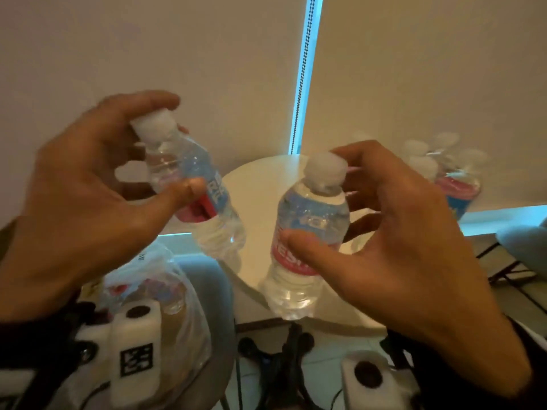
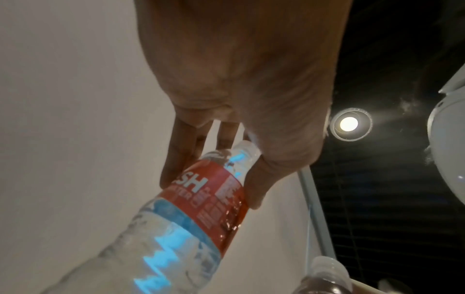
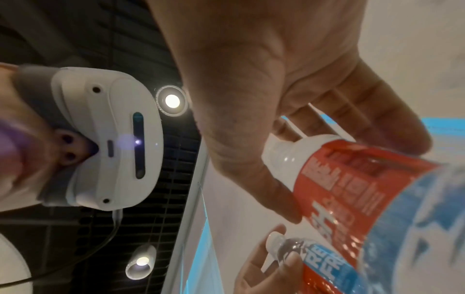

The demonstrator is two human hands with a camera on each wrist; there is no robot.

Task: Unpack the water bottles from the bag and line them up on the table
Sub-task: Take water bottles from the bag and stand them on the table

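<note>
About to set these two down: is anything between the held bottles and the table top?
Nothing visible blocks them. The left hand and right hand each hold a bottle above the round table; its near surface looks bare. The placed bottles stand at the far right edge.

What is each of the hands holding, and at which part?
The left hand grips one water bottle at its neck and upper label; the right hand grips another bottle likewise.

Two bottles held, several on one table, one bag.
</note>
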